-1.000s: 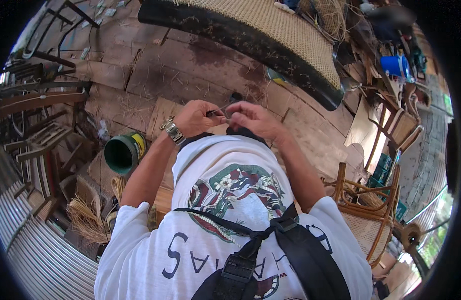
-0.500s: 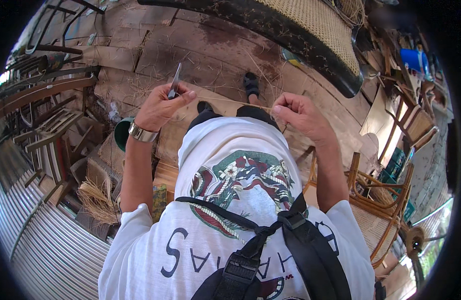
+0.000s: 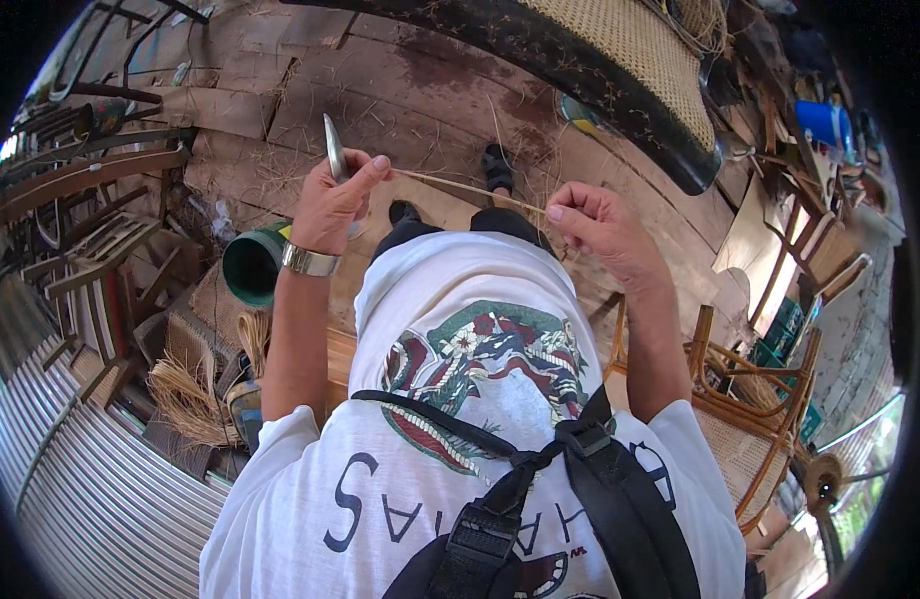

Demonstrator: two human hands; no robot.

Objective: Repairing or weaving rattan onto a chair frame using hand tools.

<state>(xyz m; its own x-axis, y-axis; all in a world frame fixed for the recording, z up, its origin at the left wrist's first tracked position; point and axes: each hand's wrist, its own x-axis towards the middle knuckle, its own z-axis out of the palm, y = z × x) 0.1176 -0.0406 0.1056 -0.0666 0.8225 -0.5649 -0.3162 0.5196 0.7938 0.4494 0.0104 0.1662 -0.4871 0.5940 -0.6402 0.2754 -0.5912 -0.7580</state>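
Observation:
In front of my body my left hand (image 3: pixel 332 208) is closed around a knife (image 3: pixel 334 148), its pale blade pointing up and away from me. The same hand pinches one end of a thin tan cane strand (image 3: pixel 460 187) between thumb and forefinger. Stretched nearly straight, the strand slopes down a little to my right hand (image 3: pixel 608 232), whose thumb and fingers pinch the other end. Loose thin ends stick out near the right hand. The knife's handle is hidden in the left palm.
A black-framed woven cane seat (image 3: pixel 619 60) spans the top right. By my left wrist is a green bucket (image 3: pixel 250 270), with a bundle of cane strips (image 3: pixel 192 404) nearer. Wooden chair frames (image 3: pixel 95 240) crowd the left; a rattan chair (image 3: pixel 744 419) stands right. Cane scraps litter the floor.
My left hand has shifted slightly right and turned, so the blade now leans left instead of right. More of the green bucket shows. My right hand has barely moved.

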